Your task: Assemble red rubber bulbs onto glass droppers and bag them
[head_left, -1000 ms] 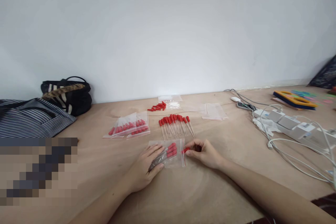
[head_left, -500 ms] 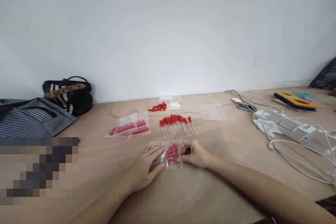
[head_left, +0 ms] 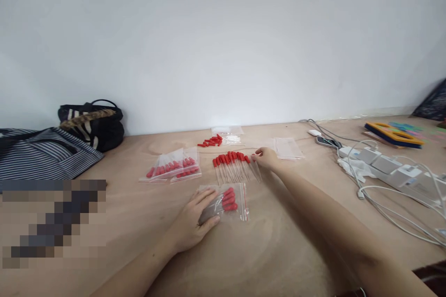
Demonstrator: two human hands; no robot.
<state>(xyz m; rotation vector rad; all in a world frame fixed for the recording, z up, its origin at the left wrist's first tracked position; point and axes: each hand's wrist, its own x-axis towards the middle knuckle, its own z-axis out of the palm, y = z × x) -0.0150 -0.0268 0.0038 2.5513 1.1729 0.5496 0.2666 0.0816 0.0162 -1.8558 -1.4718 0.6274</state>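
My left hand [head_left: 195,220] lies on a clear zip bag [head_left: 242,199], holding its left end between the thumb and the outstretched fingers. Inside the bag are several droppers with red bulbs [head_left: 229,199]; their stems run under my fingers. Farther back, my right hand [head_left: 266,158] pinches the red bulb of a single dropper [head_left: 257,171] at the right end of a row. The row of droppers [head_left: 230,160] has red bulbs pointing away from me and thin clear stems toward me.
Filled zip bags [head_left: 174,167] overlap at left. Loose red bulbs [head_left: 211,141] and clear stems [head_left: 232,138] lie near the wall. Flat zip bags [head_left: 287,147] sit beyond my right hand. Chargers on a power strip [head_left: 393,169] and white cables [head_left: 383,216] spread at right; a striped bag [head_left: 52,155] stands left.
My right hand has left the zip bag's open end and moved forward to the rightmost dropper. My left hand stays on the bag, whose right end now lies flatter.
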